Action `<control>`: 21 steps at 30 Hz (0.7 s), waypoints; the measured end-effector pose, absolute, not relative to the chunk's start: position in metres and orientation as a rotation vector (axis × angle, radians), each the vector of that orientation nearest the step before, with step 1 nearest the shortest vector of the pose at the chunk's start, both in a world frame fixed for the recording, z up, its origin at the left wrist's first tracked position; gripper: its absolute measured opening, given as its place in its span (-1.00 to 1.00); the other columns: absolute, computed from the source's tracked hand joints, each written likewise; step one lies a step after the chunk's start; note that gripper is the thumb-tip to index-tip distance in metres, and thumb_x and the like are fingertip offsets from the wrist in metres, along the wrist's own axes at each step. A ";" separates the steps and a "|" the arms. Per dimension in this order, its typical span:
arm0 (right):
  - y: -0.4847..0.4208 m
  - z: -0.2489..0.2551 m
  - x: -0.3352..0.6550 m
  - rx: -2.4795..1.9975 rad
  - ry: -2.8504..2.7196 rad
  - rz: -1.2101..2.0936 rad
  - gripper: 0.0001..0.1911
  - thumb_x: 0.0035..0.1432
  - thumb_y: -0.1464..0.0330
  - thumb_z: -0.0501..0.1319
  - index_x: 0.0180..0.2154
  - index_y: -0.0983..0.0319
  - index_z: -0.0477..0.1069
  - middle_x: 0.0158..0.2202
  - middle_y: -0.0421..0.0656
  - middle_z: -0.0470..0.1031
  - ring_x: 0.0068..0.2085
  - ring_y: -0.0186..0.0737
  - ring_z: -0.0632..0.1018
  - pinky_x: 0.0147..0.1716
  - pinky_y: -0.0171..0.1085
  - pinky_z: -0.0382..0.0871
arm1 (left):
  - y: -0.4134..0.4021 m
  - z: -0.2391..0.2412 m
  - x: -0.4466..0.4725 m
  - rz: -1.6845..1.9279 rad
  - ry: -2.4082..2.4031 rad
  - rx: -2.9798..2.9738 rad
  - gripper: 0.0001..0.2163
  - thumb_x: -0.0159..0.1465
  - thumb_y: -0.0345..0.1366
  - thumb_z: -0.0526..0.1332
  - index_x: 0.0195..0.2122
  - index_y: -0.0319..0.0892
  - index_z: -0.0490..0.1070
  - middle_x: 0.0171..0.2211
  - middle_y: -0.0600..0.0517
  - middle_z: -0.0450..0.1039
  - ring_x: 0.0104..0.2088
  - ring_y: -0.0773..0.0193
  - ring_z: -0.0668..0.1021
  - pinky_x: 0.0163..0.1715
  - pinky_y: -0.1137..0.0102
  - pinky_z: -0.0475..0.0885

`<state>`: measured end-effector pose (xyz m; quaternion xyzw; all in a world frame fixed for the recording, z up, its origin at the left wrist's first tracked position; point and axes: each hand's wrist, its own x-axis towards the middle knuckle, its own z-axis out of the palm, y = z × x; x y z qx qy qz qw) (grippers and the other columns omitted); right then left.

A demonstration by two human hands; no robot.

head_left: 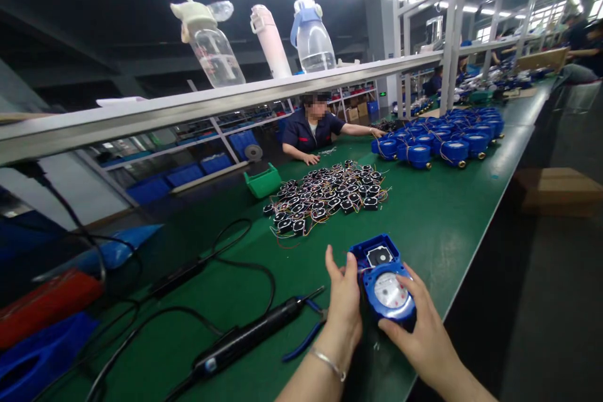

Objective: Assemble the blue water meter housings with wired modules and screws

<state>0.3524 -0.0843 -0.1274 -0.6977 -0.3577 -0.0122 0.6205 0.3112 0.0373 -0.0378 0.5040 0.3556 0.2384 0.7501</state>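
A blue water meter [384,282] with a round white dial and an open square compartment at its back sits at the near edge of the green table [438,220]. My left hand [343,304] grips its left side, thumb raised beside the compartment. My right hand [421,330] holds the right side and front of the dial housing. A thin bracelet circles my left wrist.
A black electric screwdriver [249,339] with its cable and blue-handled pliers [306,333] lie left of my hands. A pile of small black wired modules [330,195] sits mid-table, a green bin [262,182] behind it. Several blue meters [443,138] stand far right. A seated person [313,132] reaches toward them.
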 end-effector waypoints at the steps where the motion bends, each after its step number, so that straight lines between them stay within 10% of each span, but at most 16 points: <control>1: -0.084 -0.129 0.352 -1.613 -0.835 -0.036 -0.38 0.15 -0.01 0.16 0.12 0.14 0.07 0.23 -0.03 -0.03 0.20 0.04 0.13 0.14 0.14 0.10 | 0.045 -0.038 0.313 0.504 0.782 1.093 -0.36 0.18 -0.10 0.21 0.21 0.16 -0.11 -0.09 0.02 0.42 -0.33 0.35 0.53 -0.33 0.44 0.42; 6: -0.077 -0.133 0.340 -1.674 -0.831 -0.222 -0.32 0.21 0.01 0.11 0.19 0.19 -0.07 0.23 0.08 -0.09 0.21 0.13 0.10 0.08 0.21 0.16 | 0.068 -0.046 0.316 0.369 0.709 1.050 -0.60 0.11 -0.19 0.30 -0.03 -0.10 0.31 -0.25 0.00 0.49 -0.44 0.34 0.50 -0.43 0.45 0.41; 13: -0.059 -0.149 0.341 -1.741 -0.806 -0.539 -0.47 0.23 0.25 0.15 0.11 0.25 -0.05 0.20 0.19 -0.10 0.17 0.19 0.16 -0.05 0.13 0.35 | 0.072 -0.058 0.325 0.263 0.638 1.098 -0.48 0.12 -0.04 0.26 0.08 -0.05 0.22 -0.14 -0.05 0.48 -0.35 0.28 0.53 -0.30 0.35 0.43; 17: -0.071 -0.156 0.397 -1.779 -0.850 -0.486 -0.40 0.21 0.20 0.14 0.15 0.23 -0.11 0.21 0.15 -0.14 0.20 0.16 0.10 0.04 0.13 0.25 | 0.063 -0.061 0.336 0.243 0.604 1.240 -0.41 0.18 0.07 0.11 0.20 0.07 0.03 0.17 -0.09 0.22 -0.10 0.18 0.50 -0.09 0.21 0.39; 21: -0.081 -0.162 0.503 -1.850 -0.764 -0.486 -0.28 0.15 0.08 0.16 0.16 0.26 -0.14 0.17 0.12 -0.04 0.19 0.08 0.13 0.14 0.07 0.12 | 0.071 -0.081 0.317 0.181 0.464 1.680 -0.36 0.00 0.01 0.33 0.12 0.04 0.26 0.27 -0.07 0.04 0.23 -0.07 0.16 0.21 0.04 -0.02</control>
